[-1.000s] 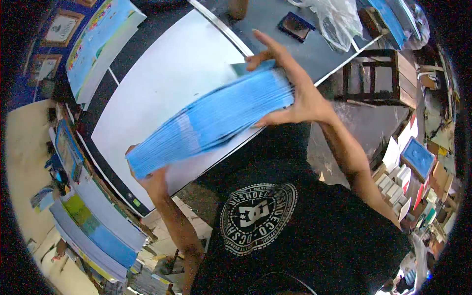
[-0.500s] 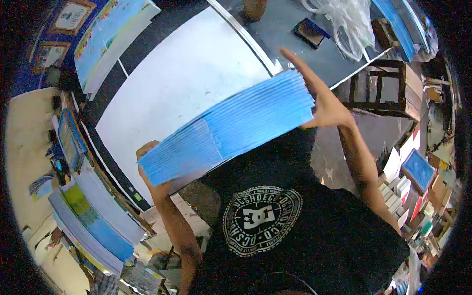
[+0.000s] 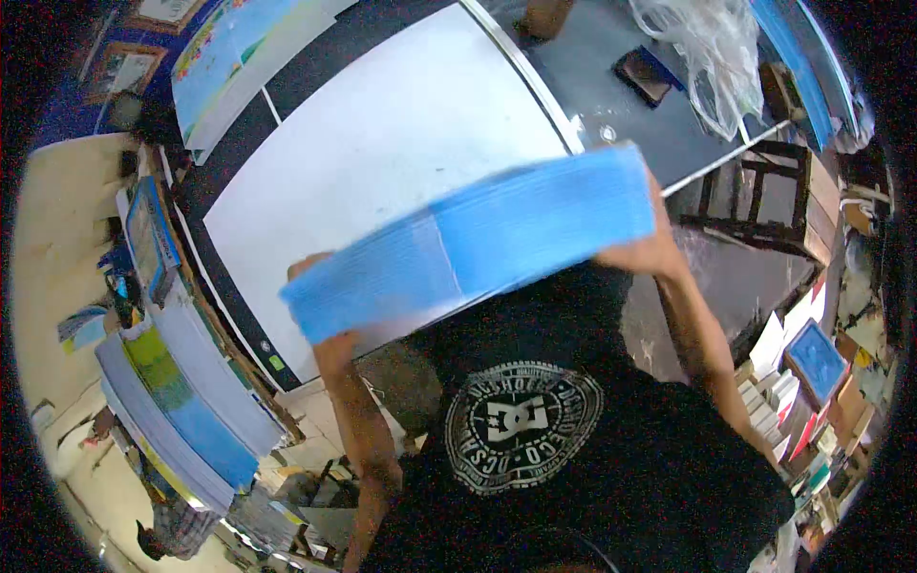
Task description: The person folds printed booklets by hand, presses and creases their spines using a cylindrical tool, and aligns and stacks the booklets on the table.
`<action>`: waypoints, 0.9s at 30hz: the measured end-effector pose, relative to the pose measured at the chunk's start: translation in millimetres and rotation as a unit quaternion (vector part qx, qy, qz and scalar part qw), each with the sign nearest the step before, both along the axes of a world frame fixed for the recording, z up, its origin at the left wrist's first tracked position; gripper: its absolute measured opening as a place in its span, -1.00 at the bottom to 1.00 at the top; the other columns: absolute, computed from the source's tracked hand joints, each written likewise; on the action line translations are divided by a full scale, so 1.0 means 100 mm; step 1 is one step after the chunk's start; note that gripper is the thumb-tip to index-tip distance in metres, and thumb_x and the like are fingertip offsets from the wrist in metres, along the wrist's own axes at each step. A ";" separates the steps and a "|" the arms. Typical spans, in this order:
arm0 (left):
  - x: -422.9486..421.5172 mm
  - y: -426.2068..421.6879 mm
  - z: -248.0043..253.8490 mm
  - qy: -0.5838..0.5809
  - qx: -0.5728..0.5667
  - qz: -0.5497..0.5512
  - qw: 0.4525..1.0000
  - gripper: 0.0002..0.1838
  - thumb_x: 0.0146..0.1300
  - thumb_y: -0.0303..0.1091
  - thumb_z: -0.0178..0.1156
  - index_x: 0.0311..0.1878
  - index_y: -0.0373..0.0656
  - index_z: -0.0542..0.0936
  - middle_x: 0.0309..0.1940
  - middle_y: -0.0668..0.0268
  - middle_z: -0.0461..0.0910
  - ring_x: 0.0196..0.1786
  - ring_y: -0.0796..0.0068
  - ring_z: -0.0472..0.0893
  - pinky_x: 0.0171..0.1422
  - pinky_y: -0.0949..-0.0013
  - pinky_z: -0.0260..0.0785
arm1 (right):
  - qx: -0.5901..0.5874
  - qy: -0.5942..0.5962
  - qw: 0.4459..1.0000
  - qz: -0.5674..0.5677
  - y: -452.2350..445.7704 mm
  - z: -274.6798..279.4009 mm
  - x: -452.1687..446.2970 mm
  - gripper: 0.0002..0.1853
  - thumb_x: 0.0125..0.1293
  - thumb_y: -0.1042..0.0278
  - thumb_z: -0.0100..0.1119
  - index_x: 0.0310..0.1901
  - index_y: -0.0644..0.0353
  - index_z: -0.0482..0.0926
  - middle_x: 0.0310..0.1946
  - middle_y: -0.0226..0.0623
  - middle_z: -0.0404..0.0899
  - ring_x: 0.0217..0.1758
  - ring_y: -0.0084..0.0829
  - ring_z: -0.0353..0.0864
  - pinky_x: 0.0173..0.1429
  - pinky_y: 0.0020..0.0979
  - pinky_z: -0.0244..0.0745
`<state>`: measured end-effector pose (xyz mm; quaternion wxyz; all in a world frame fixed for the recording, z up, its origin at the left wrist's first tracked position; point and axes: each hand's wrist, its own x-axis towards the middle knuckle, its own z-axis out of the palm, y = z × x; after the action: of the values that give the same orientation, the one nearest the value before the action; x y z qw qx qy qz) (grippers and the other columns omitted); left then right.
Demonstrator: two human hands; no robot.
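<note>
A thick stack of blue printed sheets (image 3: 535, 215) is held up in front of my black shirt, slanting up toward the right. My left hand (image 3: 334, 350) grips its left end, the fingers partly hidden by the stack. At the other end my right hand (image 3: 651, 250) presses against the side and lower corner, its thumb mostly hidden. Motion smears the edges of the sheets. Beyond the stack lies a large white panel (image 3: 382, 134) on the dark table, partly covered by the stack from this angle.
A metal strip (image 3: 525, 72) borders the panel. Beyond it lie a dark box-shaped pad (image 3: 648, 76) and a clear plastic bag (image 3: 712, 57). Printed stacks (image 3: 196, 420) stand at left, with a person (image 3: 177, 530) below them. A wooden stool (image 3: 764, 196) stands at right.
The stack has shifted right in view and tilts less steeply. My right thumb, raised before, is now down by the stack's end. The surroundings have also shifted rightward.
</note>
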<state>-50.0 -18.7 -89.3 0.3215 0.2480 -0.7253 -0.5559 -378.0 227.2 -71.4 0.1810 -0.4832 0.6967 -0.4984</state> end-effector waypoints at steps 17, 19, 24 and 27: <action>0.58 -0.12 -0.74 0.014 0.214 0.065 0.975 -0.45 0.21 -0.20 0.35 0.20 -0.19 0.42 0.05 0.23 0.53 0.07 0.40 0.51 0.20 0.32 0.40 | 0.022 -0.095 0.995 0.034 -0.18 -0.01 0.03 -0.41 0.03 0.25 0.52 0.05 0.27 0.45 -0.06 -0.18 0.62 0.00 -0.38 0.62 0.12 -0.29 0.52; 0.71 -0.09 -0.77 0.006 0.250 0.077 0.965 -0.45 0.22 -0.20 0.34 0.21 -0.20 0.42 0.06 0.23 0.53 0.08 0.40 0.51 0.21 0.32 0.40 | 0.036 -0.227 0.972 -0.055 -0.30 0.22 0.28 -0.51 0.04 0.23 0.46 -0.05 0.28 0.49 -0.09 -0.18 0.67 -0.04 -0.35 0.66 0.10 -0.29 0.52; 0.72 -0.29 -1.26 0.083 0.352 0.085 0.928 -0.45 0.25 -0.19 0.32 0.23 -0.20 0.43 0.09 0.24 0.53 0.11 0.40 0.51 0.23 0.32 0.40 | 0.041 -0.088 0.994 -0.039 -0.28 -0.04 0.17 -0.68 0.13 0.35 0.36 -0.14 0.25 0.48 -0.24 -0.18 0.71 -0.16 -0.36 0.67 0.04 -0.33 0.52; 0.82 -0.34 -1.42 0.167 0.481 0.113 0.853 -0.45 0.26 -0.18 0.31 0.25 -0.20 0.44 0.10 0.24 0.53 0.12 0.40 0.50 0.25 0.32 0.39 | 0.063 0.004 0.997 -0.054 -0.28 -0.19 0.13 -0.58 0.01 0.34 0.43 -0.11 0.27 0.51 -0.33 -0.20 0.67 -0.19 -0.32 0.68 0.01 -0.29 0.54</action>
<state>32.4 -52.7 -230.9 0.3385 0.3555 -0.2695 -0.8285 -364.6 198.7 -90.7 0.1812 -0.4343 0.7524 -0.4609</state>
